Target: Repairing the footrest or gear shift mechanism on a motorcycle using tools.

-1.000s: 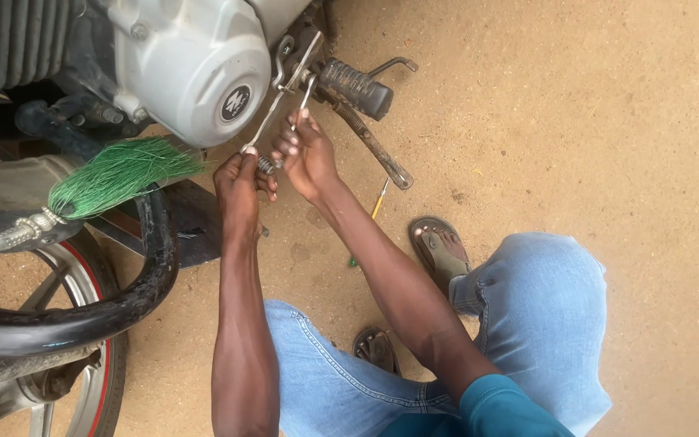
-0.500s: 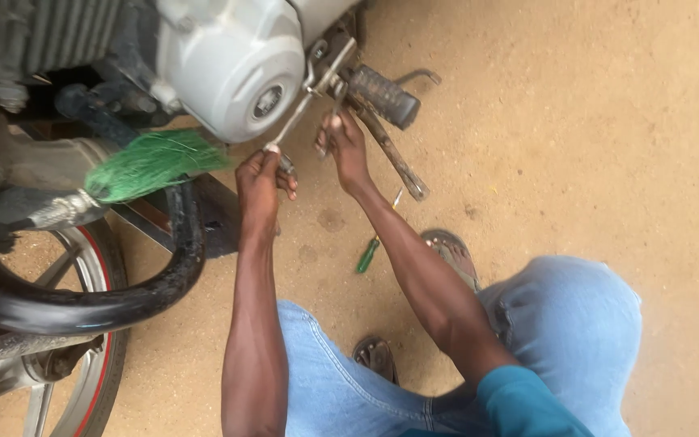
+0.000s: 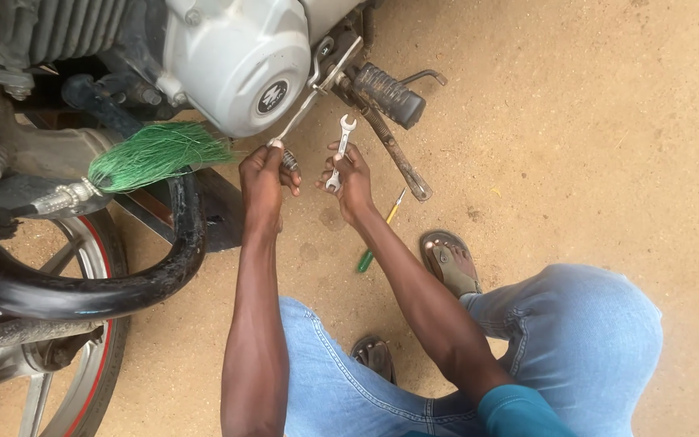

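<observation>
Gripping a small open-ended spanner (image 3: 339, 151) with fingers closed round its shank, the right hand (image 3: 351, 180) had drawn away from the motorcycle; half a second before, that hand was up against the bracket beside the footpeg (image 3: 388, 94), and the spanner's jaw now stood clear of it, pointing up just below the peg. The left hand (image 3: 263, 180) was closed on the handle of a long thin tool (image 3: 305, 107), whose shaft ran up to the fitting under the silver engine cover (image 3: 232, 61), much as earlier. A green-handled screwdriver (image 3: 377, 237) lay on the sandy ground (image 3: 592, 137) between the right forearm and the sandalled foot (image 3: 449, 263). Green tassels (image 3: 155, 152) hung just left of the left hand, above the black exhaust pipe (image 3: 123, 283).
</observation>
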